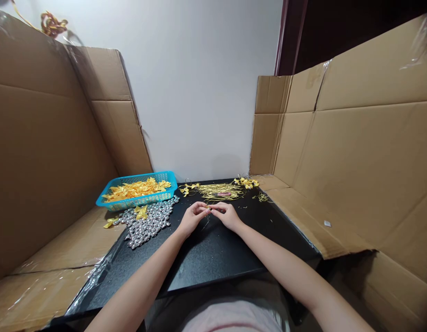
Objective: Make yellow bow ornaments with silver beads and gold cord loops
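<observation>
L hand (192, 217) & R hand (228, 216), 1 pr.: thumb & fingertips of both meeting in a narrow pinch, holding a small yellow piece (208, 208) betw. them, over mid-table; detail too small to read. Thin strand (207, 224) hanging below.

Stock, looking unused: yellow ribbon pieces (137, 188), lg. qty., filling blue basket (144, 202) at far L; silver beads (149, 228), many, spreading in front, w/ yellow bits (140, 212) lying on top; gold ties (218, 189), 1 bundle, lying just beyond the hands, pink item (223, 194) resting on it, type unclear.

Apparently done: yellow bows w/ thin loops, one cluster (247, 182) sitting at far R, a smaller group (187, 189) nearer the basket. Judging by qty., work is standing at an early stage — most stock waiting, held piece prob. part-made.

Edges: black table (213, 263) ending at pale wall (199, 92) behind, cardboard (365, 157) flanking both sides. Basket & beads crowding L; gold tangle (262, 197) sitting near R edge. Best working room, prob., is running from hands to near edge.
</observation>
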### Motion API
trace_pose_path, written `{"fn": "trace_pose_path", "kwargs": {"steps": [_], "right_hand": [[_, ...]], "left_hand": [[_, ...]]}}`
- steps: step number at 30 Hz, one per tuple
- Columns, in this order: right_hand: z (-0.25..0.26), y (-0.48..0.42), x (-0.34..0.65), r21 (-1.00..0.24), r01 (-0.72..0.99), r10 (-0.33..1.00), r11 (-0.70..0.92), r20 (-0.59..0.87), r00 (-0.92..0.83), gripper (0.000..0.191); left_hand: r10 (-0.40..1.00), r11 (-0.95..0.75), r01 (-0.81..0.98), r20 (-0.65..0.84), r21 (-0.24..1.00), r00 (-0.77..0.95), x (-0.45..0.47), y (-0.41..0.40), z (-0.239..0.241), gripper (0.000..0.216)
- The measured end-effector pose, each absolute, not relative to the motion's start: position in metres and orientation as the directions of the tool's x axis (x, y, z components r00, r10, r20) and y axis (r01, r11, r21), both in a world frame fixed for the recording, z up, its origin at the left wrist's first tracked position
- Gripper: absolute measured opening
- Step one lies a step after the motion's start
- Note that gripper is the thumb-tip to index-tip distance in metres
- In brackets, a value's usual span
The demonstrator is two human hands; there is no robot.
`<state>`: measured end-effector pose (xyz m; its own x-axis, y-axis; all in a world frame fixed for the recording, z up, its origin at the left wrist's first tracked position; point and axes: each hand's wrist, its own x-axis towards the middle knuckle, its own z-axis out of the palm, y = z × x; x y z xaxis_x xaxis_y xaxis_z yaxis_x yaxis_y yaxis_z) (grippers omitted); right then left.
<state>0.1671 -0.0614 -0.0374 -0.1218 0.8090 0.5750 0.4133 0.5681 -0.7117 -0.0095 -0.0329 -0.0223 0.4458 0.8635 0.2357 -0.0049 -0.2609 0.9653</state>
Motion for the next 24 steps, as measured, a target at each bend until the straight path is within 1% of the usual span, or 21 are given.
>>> {"fn": "trace_pose_path", "kwargs": {"steps": [10,16,24], "right_hand": [[-0.0376,-0.0632,0.1665,-0.68,0.462,0.801,0.57,0.586,-0.125,0.023],[-0.0399,-0.061,0.1675,-0.654,0.523,0.791,0.547,0.608,-0.068,0.021],[-0.0357,-0.0651,0.1669,-0.581,0.592,0.756,0.559,0.65,-0.077,0.02]], "left_hand": [[0.852,-0.232,0.041,0.183,0.972,0.491,-0.0107,-0.032,-0.0231,0.025],[0.859,-0.211,0.074,0.149,0.975,0.491,-0.0098,-0.0335,-0.0225,0.024],[0.869,-0.2,0.12,0.119,0.972,0.48,-0.0098,-0.0345,-0.0211,0.024]]}}
